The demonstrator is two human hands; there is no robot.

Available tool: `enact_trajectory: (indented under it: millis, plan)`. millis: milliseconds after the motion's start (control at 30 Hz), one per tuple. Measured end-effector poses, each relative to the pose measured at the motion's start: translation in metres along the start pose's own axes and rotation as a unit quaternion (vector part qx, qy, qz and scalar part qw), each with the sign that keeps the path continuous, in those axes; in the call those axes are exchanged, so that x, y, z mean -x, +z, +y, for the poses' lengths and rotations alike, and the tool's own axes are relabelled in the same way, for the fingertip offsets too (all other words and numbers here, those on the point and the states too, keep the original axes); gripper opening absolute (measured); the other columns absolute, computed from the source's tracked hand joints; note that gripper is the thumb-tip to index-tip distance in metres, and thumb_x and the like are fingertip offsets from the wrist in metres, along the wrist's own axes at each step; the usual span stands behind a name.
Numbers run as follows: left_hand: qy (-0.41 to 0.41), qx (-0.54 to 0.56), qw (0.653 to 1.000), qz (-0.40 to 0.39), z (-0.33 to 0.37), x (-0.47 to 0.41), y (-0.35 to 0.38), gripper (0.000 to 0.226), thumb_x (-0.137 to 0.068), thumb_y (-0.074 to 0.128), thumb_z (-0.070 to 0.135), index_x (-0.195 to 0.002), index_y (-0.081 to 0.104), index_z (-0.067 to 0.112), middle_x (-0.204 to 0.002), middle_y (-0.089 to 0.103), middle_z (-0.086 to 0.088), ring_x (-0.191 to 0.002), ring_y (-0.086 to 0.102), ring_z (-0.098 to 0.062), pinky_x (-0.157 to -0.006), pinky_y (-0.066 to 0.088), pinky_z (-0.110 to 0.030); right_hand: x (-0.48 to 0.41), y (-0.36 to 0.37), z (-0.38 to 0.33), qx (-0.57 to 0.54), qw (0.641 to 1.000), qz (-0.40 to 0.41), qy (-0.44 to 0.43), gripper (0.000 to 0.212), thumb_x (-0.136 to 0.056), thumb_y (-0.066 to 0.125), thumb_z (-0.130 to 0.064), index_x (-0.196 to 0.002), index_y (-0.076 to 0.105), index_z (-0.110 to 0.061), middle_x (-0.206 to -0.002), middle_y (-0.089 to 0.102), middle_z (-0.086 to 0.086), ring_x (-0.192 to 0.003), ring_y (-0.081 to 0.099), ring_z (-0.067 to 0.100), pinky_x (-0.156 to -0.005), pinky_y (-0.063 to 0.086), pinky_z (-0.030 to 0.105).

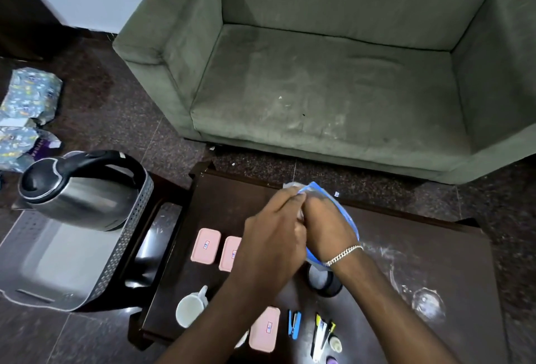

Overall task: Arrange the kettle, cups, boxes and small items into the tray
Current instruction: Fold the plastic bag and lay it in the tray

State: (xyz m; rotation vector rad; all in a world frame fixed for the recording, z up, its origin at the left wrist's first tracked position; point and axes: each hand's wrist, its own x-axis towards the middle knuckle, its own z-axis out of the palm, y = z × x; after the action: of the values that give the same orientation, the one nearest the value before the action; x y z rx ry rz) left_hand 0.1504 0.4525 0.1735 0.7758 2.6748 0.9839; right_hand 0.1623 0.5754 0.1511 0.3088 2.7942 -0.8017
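A steel kettle [78,189] with a black lid and handle stands at the far end of the perforated metal tray [127,244] on the left. Over the dark table, my left hand [272,236] and my right hand [327,227] meet on a clear plastic bag with a blue edge [336,204] and both grip it. Two pink boxes [205,246] [230,253] lie side by side under my left hand. A third pink box [264,330] lies near the front edge. A white cup [190,310] stands at the front left, a dark tape roll [324,281] under my right wrist.
A blue stapler [294,324], pens [320,337] and a small round item [336,344] lie at the table's front. A clear glass piece [427,304] sits on the right side. A green sofa [333,73] stands behind the table, patterned packets [29,99] on the floor at left.
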Motion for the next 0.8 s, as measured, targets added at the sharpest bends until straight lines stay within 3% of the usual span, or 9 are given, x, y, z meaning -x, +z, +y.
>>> enact_trajectory:
  millis: [100, 200, 300, 367, 467, 533, 600, 700, 800]
  plan:
    - [-0.045, -0.021, 0.999, 0.002, -0.012, -0.007, 0.001, 0.055, -0.079, 0.045, 0.015, -0.127, 0.072, 0.013, -0.141, 0.064, 0.003, -0.115, 0.070, -0.019, -0.087, 0.059, -0.042, 0.007, -0.003, 0.001, -0.018, 0.998, 0.001, -0.068, 0.032, -0.081, 0.035, -0.043, -0.090, 0.056, -0.020, -0.092, 0.069, 0.003, -0.088, 0.065, 0.027, -0.071, 0.052, 0.036]
    - [-0.073, -0.022, 0.997, 0.014, -0.027, -0.016, -0.004, 0.050, -0.078, 0.046, 0.013, -0.120, 0.073, 0.013, -0.135, 0.066, 0.002, -0.112, 0.070, -0.024, -0.089, 0.057, -0.043, 0.014, -0.005, 0.004, -0.015, 0.989, 0.062, -0.130, 0.015, -0.088, 0.056, -0.031, -0.080, 0.047, -0.021, -0.076, 0.065, 0.007, -0.074, 0.061, 0.037, -0.058, 0.046, 0.039]
    - [-0.093, -0.022, 0.995, 0.041, -0.036, -0.023, -0.011, 0.044, -0.080, 0.052, 0.007, -0.118, 0.073, 0.010, -0.132, 0.068, -0.001, -0.111, 0.070, -0.027, -0.090, 0.057, -0.045, 0.022, -0.016, 0.003, -0.104, 0.980, 0.152, -0.077, 0.030, -0.084, 0.067, -0.030, -0.073, 0.039, -0.024, -0.060, 0.048, -0.003, -0.056, 0.050, 0.015, -0.054, 0.042, 0.033]
    - [-0.093, -0.030, 0.994, 0.044, -0.039, -0.025, -0.012, 0.045, -0.081, 0.057, -0.002, -0.122, 0.072, 0.009, -0.134, 0.068, -0.001, -0.111, 0.070, -0.028, -0.091, 0.058, -0.049, 0.022, -0.029, 0.011, -0.206, 0.958, 0.199, -0.006, 0.030, -0.079, 0.072, -0.030, -0.071, 0.044, -0.025, -0.060, 0.050, -0.004, -0.054, 0.044, 0.008, -0.052, 0.037, 0.025]
    - [-0.077, -0.030, 0.996, 0.041, -0.044, -0.026, -0.013, 0.050, -0.081, 0.060, -0.007, -0.128, 0.071, 0.007, -0.135, 0.067, -0.002, -0.114, 0.070, -0.027, -0.091, 0.058, -0.052, 0.019, -0.050, 0.030, -0.309, 0.935, 0.166, 0.053, 0.023, -0.076, 0.081, -0.017, -0.085, 0.061, -0.024, -0.076, 0.066, -0.004, -0.065, 0.056, 0.010, -0.058, 0.044, 0.024]
    - [-0.075, -0.033, 0.996, 0.044, -0.049, -0.027, -0.013, 0.051, -0.081, 0.061, -0.008, -0.129, 0.071, 0.006, -0.135, 0.068, -0.003, -0.113, 0.071, -0.028, -0.092, 0.058, -0.052, 0.018, -0.063, 0.043, -0.340, 0.929, 0.135, 0.060, 0.015, -0.079, 0.080, -0.011, -0.086, 0.068, -0.017, -0.076, 0.070, -0.001, -0.063, 0.057, 0.009, -0.057, 0.044, 0.024]
    - [-0.084, -0.034, 0.995, 0.042, -0.053, -0.027, -0.012, 0.052, -0.081, 0.060, -0.007, -0.130, 0.071, 0.007, -0.136, 0.067, -0.001, -0.112, 0.071, -0.029, -0.092, 0.058, -0.052, 0.019, -0.076, 0.057, -0.347, 0.929, 0.106, 0.070, 0.004, -0.083, 0.076, -0.009, -0.085, 0.073, -0.011, -0.075, 0.074, 0.007, -0.062, 0.058, 0.011, -0.058, 0.043, 0.028]
    - [-0.099, -0.041, 0.994, 0.035, -0.060, -0.028, -0.010, 0.051, -0.081, 0.059, -0.006, -0.128, 0.071, 0.008, -0.137, 0.066, 0.001, -0.111, 0.071, -0.028, -0.092, 0.057, -0.051, 0.023, -0.093, 0.082, -0.327, 0.937, 0.067, 0.100, 0.012, -0.084, 0.075, -0.007, -0.089, 0.078, -0.017, -0.077, 0.078, 0.004, -0.063, 0.067, 0.017, -0.060, 0.052, 0.034]
    - [-0.104, -0.049, 0.993, 0.032, -0.067, -0.027, -0.008, 0.050, -0.080, 0.060, -0.006, -0.126, 0.072, 0.008, -0.136, 0.067, 0.000, -0.111, 0.071, -0.029, -0.090, 0.057, -0.051, 0.029, -0.100, 0.103, -0.304, 0.944, 0.051, 0.121, 0.012, -0.082, 0.077, -0.006, -0.086, 0.079, -0.017, -0.074, 0.078, 0.004, -0.056, 0.065, 0.010, -0.049, 0.054, 0.024]
